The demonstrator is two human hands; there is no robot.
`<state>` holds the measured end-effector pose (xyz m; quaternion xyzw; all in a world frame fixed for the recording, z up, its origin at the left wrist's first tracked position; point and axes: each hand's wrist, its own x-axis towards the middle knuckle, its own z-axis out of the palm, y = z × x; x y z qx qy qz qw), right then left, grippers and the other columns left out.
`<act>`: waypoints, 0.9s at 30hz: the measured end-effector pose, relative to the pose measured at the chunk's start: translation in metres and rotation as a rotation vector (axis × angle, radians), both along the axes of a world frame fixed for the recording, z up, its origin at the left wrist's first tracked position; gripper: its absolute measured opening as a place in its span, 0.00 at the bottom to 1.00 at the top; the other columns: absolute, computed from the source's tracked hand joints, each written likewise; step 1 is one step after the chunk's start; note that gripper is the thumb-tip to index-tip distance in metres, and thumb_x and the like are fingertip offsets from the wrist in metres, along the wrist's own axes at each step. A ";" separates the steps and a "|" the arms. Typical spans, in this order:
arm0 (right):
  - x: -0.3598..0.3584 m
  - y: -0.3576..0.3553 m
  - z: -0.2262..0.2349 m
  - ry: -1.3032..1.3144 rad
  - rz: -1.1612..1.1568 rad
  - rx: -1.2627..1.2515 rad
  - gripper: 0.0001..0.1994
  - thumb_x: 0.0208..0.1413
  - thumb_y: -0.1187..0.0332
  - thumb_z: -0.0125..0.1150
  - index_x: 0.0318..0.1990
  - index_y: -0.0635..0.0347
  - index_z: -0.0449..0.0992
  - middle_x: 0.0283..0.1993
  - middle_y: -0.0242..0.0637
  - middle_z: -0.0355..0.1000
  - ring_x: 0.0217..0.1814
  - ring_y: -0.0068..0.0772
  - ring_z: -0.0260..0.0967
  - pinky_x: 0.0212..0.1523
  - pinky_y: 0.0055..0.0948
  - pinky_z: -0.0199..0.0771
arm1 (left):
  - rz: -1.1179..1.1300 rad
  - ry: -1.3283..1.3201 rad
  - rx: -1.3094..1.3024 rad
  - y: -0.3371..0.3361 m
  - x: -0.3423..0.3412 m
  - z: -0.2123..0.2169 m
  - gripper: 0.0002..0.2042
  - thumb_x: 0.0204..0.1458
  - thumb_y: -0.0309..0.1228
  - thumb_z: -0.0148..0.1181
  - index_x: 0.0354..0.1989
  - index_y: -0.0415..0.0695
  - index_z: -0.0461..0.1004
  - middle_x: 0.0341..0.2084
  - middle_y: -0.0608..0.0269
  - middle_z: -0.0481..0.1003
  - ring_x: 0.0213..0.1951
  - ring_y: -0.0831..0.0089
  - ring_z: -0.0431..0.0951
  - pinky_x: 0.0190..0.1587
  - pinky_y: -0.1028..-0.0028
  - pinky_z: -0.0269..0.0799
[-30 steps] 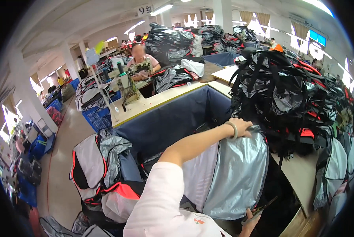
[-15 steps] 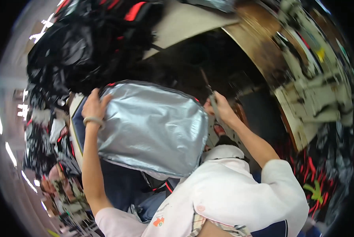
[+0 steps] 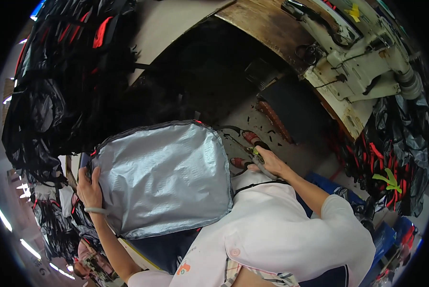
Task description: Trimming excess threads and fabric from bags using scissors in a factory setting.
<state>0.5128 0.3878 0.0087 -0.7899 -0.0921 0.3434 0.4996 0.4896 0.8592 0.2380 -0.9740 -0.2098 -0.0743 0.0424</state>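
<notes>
A silver foil-faced bag panel (image 3: 166, 177) with rounded corners and a dark edge lies in front of me, close against my body. Its left edge is pinched by my left hand (image 3: 90, 191), fingers behind and thumb near the face. Just past the bag's right side, my right hand (image 3: 270, 163) is closed round a pair of scissors (image 3: 256, 161), their blades pointing away and to the left. A dark strap (image 3: 231, 128) runs out from the bag's far right corner, near the blade tips. What lies under the bag is mostly hidden.
Black and red bag pieces (image 3: 80, 71) are heaped at the far left. A sewing machine (image 3: 362, 62) stands on a worn wooden table (image 3: 267, 28) at the far right. More black-and-red pieces (image 3: 377, 158) hang below it. Scraps lie on the floor (image 3: 267, 126) near my feet.
The bag has shifted left and nearer in the picture, with my left hand on its edge. My right hand has lowered, and the scissors have turned from pointing away to pointing leftward.
</notes>
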 end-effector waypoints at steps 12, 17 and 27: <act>0.017 0.043 -0.017 -0.310 -0.040 -0.052 0.21 0.42 0.55 0.63 0.35 0.64 0.66 0.33 0.52 0.70 0.40 0.56 0.67 0.38 0.45 0.66 | -0.057 -0.134 -0.177 0.009 -0.008 -0.010 0.18 0.51 0.34 0.59 0.51 0.47 0.72 0.11 0.69 0.56 0.16 0.81 0.53 0.19 0.76 0.49; 0.018 0.043 -0.016 -0.371 -0.004 -0.122 0.17 0.41 0.59 0.64 0.31 0.64 0.69 0.27 0.52 0.70 0.34 0.57 0.68 0.34 0.45 0.67 | 0.037 -0.088 -0.149 0.003 -0.004 -0.008 0.18 0.52 0.40 0.57 0.50 0.46 0.73 0.12 0.66 0.61 0.16 0.78 0.58 0.20 0.74 0.53; 0.044 0.044 -0.004 -0.652 -0.043 -0.249 0.15 0.43 0.64 0.59 0.34 0.63 0.64 0.41 0.45 0.68 0.47 0.49 0.64 0.45 0.43 0.65 | 0.003 -0.166 -0.378 0.026 -0.002 -0.020 0.16 0.52 0.41 0.55 0.28 0.37 0.70 0.12 0.61 0.57 0.19 0.74 0.57 0.25 0.71 0.54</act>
